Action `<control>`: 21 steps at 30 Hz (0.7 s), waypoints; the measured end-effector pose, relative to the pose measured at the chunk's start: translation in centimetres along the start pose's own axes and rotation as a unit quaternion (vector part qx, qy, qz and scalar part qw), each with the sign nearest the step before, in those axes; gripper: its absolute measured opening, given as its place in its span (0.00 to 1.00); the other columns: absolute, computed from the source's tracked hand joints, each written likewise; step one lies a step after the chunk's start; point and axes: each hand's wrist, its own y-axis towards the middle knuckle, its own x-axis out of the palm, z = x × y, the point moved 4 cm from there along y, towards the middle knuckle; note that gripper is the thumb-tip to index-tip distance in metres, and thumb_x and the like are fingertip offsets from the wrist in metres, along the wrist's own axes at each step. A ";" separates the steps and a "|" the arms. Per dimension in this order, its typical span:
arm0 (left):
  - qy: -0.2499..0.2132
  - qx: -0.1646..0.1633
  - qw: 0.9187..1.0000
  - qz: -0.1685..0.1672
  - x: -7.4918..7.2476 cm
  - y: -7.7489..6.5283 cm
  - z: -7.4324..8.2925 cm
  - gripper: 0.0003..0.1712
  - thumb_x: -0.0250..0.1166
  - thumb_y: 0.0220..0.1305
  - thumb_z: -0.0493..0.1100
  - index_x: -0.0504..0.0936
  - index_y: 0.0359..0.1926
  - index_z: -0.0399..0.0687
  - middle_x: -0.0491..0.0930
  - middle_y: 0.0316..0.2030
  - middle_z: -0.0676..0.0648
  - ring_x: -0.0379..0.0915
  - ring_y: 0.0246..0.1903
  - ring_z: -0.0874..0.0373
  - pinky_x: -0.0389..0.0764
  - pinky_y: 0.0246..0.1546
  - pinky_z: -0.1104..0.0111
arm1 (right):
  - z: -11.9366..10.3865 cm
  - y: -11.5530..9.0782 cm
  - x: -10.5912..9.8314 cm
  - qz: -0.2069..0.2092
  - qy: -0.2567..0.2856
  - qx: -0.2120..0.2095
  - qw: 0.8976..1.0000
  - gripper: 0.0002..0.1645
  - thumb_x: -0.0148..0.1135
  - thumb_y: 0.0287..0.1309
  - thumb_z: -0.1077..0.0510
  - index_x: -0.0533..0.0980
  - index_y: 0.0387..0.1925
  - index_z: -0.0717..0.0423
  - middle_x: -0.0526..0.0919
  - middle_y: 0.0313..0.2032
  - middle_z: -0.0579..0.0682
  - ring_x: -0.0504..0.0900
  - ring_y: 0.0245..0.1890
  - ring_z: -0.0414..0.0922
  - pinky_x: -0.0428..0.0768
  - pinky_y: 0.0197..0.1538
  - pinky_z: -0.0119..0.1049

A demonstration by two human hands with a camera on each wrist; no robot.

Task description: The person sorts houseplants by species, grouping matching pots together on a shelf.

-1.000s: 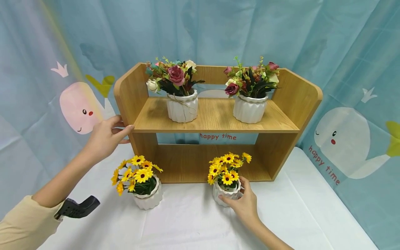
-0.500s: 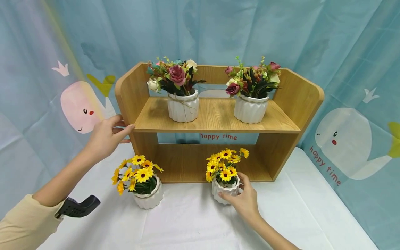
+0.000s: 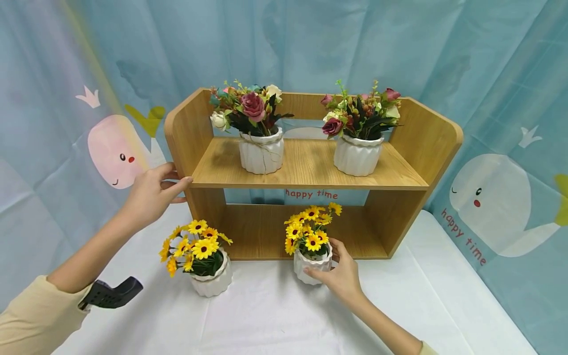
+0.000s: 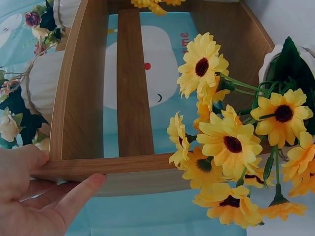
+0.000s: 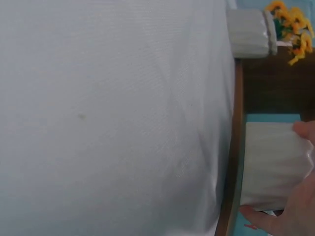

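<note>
My left hand (image 3: 148,195) grips the left side panel of a two-tier wooden shelf (image 3: 306,165). In the left wrist view its fingers (image 4: 83,196) lie along the panel's edge. My right hand (image 3: 343,276) holds a white fluted flowerpot (image 3: 306,261) with yellow artificial sunflowers, its thumb and fingers round the sides. That pot stands upright before the lower compartment, and in the right wrist view the white pot (image 5: 273,167) overlaps the shelf. A second white pot of yellow sunflowers (image 3: 213,281) leans leftward on the white cloth, just below my left hand.
On the upper tier stand two white pots of artificial roses, a left rose pot (image 3: 262,153) and a right rose pot (image 3: 358,155). A white tablecloth (image 3: 266,320) lies in front of the shelf. Blue printed curtains (image 3: 488,74) hang behind and at the sides.
My right hand has moved the sunflower pot leftward and slightly up, toward the shelf's lower compartment. The left hand keeps its hold on the side panel.
</note>
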 end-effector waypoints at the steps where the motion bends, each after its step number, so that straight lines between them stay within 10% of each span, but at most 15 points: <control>1: 0.000 0.000 1.000 0.000 0.0 0.0 0.0 0.28 0.61 0.80 0.45 0.71 0.66 0.24 0.79 0.56 0.23 0.83 0.54 0.28 0.87 0.32 0.77 | 0.0 0.1 0.1 -0.002 0.000 -0.001 1.000 0.54 0.89 0.41 0.57 0.70 0.68 0.66 0.83 0.58 0.64 0.85 0.54 0.59 0.88 0.54 0.48; 7: -0.001 0.001 1.000 0.001 0.0 0.1 -0.2 0.28 0.61 0.80 0.45 0.72 0.66 0.24 0.79 0.56 0.23 0.83 0.53 0.28 0.87 0.32 0.78 | -0.5 0.9 0.7 -0.004 0.002 -0.013 1.000 0.54 0.90 0.39 0.57 0.71 0.67 0.66 0.85 0.54 0.61 0.85 0.50 0.55 0.86 0.49 0.37; 21: -0.003 -0.003 1.000 -0.003 0.0 0.0 -0.1 0.28 0.61 0.80 0.46 0.72 0.66 0.24 0.79 0.56 0.23 0.83 0.54 0.28 0.87 0.32 0.77 | -2.0 3.1 3.1 -0.017 -0.005 -0.040 0.999 0.54 0.90 0.39 0.53 0.72 0.66 0.64 0.86 0.53 0.58 0.85 0.49 0.54 0.86 0.52 0.50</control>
